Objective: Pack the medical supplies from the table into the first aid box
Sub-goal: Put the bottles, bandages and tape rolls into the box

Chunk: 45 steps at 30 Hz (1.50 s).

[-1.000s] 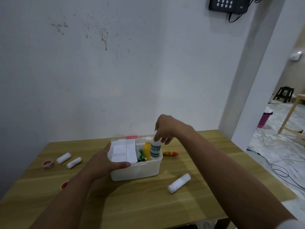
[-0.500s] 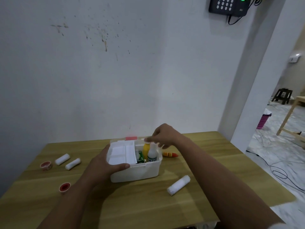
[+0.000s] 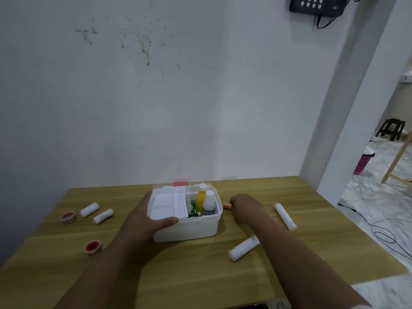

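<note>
The white first aid box [image 3: 189,230] stands open in the middle of the wooden table [image 3: 200,275]. Inside it are a yellow bottle [image 3: 201,196], a white bottle [image 3: 209,202], a green carton [image 3: 192,210] and a white tray insert [image 3: 168,204]. My left hand [image 3: 147,217] grips the box's left rim, thumb over the front edge. My right hand [image 3: 244,207] lies on the table just right of the box, fingers curled round a small orange tube [image 3: 227,205] whose end sticks out. White gauze rolls lie at the right [image 3: 285,216], front right [image 3: 243,248] and left [image 3: 89,209], [image 3: 103,216].
Two red tape rolls [image 3: 68,217], [image 3: 93,247] sit on the table's left side. The wall runs right behind the table. At the right a doorway opens onto a floor with cables [image 3: 388,237], a pink bin [image 3: 363,162] and a dark stool [image 3: 390,129].
My right hand let go of the white bottle, now standing in the box, and moved right and down to the orange tube on the table. My left hand stayed on the box.
</note>
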### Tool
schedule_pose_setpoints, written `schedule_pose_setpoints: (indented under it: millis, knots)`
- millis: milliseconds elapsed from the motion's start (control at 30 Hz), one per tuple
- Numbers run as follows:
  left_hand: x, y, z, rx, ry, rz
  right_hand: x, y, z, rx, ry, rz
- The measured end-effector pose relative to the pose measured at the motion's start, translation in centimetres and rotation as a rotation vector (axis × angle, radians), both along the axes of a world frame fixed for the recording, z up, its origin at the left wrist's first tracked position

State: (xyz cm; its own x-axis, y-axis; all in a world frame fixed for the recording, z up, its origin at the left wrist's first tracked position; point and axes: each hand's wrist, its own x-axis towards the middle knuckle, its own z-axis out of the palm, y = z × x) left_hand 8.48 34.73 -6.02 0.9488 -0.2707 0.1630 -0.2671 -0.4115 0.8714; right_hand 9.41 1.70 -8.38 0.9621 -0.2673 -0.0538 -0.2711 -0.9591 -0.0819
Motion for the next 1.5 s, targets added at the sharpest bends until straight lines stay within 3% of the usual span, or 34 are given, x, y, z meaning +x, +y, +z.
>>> schedule_pose_setpoints:
  millis: [233, 367, 533, 800, 1133, 1267, 1367, 1433, 1500]
  knots:
    - [-0.5, 0.0, 0.4, -0.041, -0.008, -0.019, -0.5, 0.6, 10.1, 0.356, -0.362, 0.048]
    - [-0.7, -0.1, 0.7, -0.023, -0.006, -0.021, -0.9, 4.5, 15.7, 0.411, -0.248, 0.254]
    - [-0.5, 0.0, 0.9, 0.008, 0.007, -0.030, -0.8, 9.3, 15.1, 0.160, 0.023, 0.407]
    - [-0.7, -0.2, 1.2, 0.007, 0.027, -0.035, -0.2, 13.0, 10.2, -0.146, 0.078, 0.467]
    - [-0.3, 0.1, 0.6, 0.050, 0.023, -0.012, 0.4, 13.2, 7.9, -0.260, 0.098, 0.490]
    - [-0.3, 0.1, 0.8, 0.044, 0.028, -0.028, 0.0, 13.1, 9.0, -0.189, 0.117, 0.455]
    - [-0.3, 0.1, 0.8, 0.044, 0.029, -0.026, -0.2, 11.6, 11.9, 0.121, 0.058, 0.393]
    - [-0.3, 0.2, 0.8, 0.036, 0.045, -0.026, -0.8, 9.3, 13.8, 0.333, -0.062, 0.336]
    - [-0.4, 0.1, 0.9, 0.018, 0.033, -0.048, -1.2, 5.7, 14.2, 0.367, -0.229, 0.230]
